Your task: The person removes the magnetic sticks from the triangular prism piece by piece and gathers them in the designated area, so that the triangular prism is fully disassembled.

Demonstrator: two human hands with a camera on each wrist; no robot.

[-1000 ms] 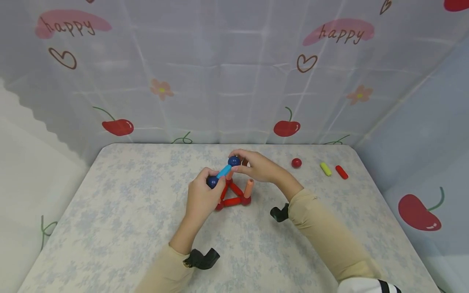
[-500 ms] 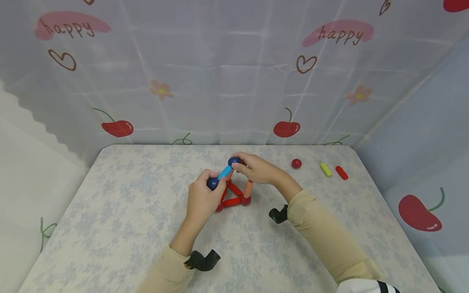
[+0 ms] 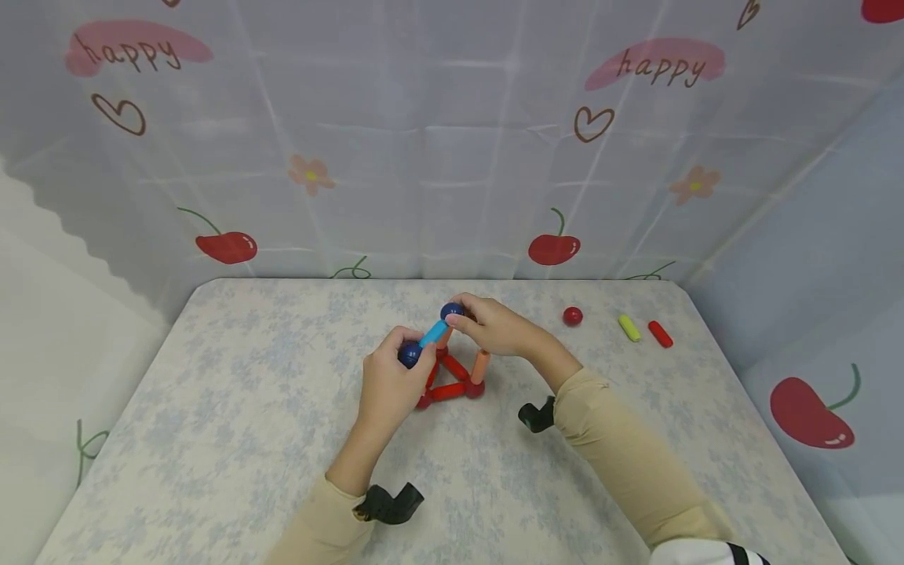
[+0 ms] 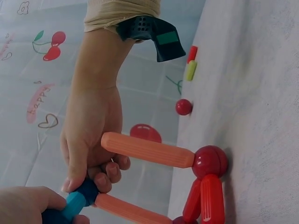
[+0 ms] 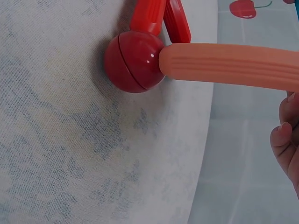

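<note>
A red triangle of rods (image 3: pixel 448 391) and red balls (image 3: pixel 475 388) lies on the table, with orange rods (image 3: pixel 480 367) standing up from it. Over it, a light blue rod (image 3: pixel 434 333) joins two dark blue balls. My left hand (image 3: pixel 395 380) grips the nearer blue ball (image 3: pixel 409 355) between thumb and fingers. The farther blue ball (image 3: pixel 452 312) is pinched by my right hand (image 3: pixel 494 326); in the left wrist view this ball (image 4: pixel 88 191) meets the top of an orange rod (image 4: pixel 133 210). Another orange rod (image 5: pixel 229 65) ends free at its top. The triangle's left corner is partly hidden.
To the right on the table lie a loose red ball (image 3: pixel 573 316), a yellow-green rod (image 3: pixel 628 328) and a red rod (image 3: pixel 660 334). A printed curtain (image 3: pixel 424 204) hangs behind the table's back edge. Black wrist cameras (image 3: pixel 391 504) jut from both sleeves.
My right hand and the far blue ball have come down slightly, and its fingers have drawn closer round the ball. The left hand has barely moved.
</note>
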